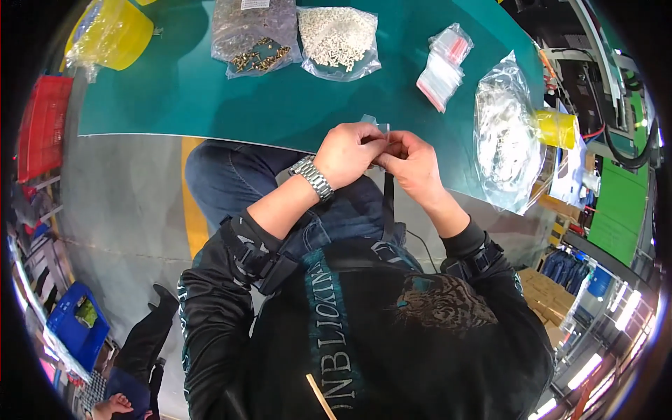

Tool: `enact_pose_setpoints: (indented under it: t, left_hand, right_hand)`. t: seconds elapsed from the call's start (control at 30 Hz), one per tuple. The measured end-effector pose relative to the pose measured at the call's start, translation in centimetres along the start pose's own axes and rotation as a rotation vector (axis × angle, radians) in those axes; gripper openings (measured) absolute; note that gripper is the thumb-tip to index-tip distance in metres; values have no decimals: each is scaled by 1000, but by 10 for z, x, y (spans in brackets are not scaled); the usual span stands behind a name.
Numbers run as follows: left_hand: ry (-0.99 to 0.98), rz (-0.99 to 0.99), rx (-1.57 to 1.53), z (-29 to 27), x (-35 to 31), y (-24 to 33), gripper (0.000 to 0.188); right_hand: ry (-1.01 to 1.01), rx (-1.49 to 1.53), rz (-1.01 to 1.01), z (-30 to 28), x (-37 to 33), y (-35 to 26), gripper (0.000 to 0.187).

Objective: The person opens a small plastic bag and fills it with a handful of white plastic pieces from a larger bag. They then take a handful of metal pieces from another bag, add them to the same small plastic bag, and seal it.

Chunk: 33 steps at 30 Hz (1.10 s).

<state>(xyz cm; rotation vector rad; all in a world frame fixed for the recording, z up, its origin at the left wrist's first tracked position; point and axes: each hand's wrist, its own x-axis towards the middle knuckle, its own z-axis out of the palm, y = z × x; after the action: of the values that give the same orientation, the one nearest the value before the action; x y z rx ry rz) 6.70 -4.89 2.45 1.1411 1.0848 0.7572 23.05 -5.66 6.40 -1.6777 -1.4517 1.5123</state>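
Observation:
Both hands meet over the near edge of the green table (pixel 168 105). My left hand (pixel 346 155), with a metal watch on its wrist, is closed on a small clear plastic bag (pixel 371 122). My right hand (pixel 418 168) pinches at the same bag from the other side, fingertips close to the left ones. Most of the bag is hidden behind the fingers, and its contents cannot be made out. Beyond the hands lie a bag of brass-coloured screws (pixel 260 57) and a bag of small white pieces (pixel 339 42). A pile of small clear bags with red strips (pixel 444 66) rests farther right.
A large clear bag (pixel 507 133) with whitish contents lies at the table's right side, beside a yellow container (pixel 556 129). At the far left stands a yellow bin (pixel 119 38) with plastic over it. A red crate (pixel 43 126) is left of the table. Another person's hand (pixel 112 404) shows at lower left.

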Motion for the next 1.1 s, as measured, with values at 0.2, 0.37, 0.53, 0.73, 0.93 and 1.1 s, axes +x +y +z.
enact_pose_setpoints:
  t: [0.2, 0.37, 0.53, 0.73, 0.93, 1.1]
  left_hand:
    - [-2, -133, -263, 13, -20, 11, 16]
    - [-14, -76, -237, 21, -30, 1, 14]
    - [-11, -75, -74, 26, -41, 11, 13]
    - [37, -9, 178, 23, -44, 16, 13]
    - [79, 42, 373, 22, -41, 19, 16]
    - [13, -102, 409, 18, -35, 25, 17]
  right_hand:
    - [-9, 279, -54, -2, -22, 10, 19]
    - [12, 388, -75, -1, -32, 22, 9]
    - [66, 235, -128, 2, -41, 26, 9]
    - [-13, 374, -83, 6, -42, 20, 12]
    - [-41, 455, -59, 2, -29, 39, 17]
    - [32, 73, -246, -4, -24, 39, 17]
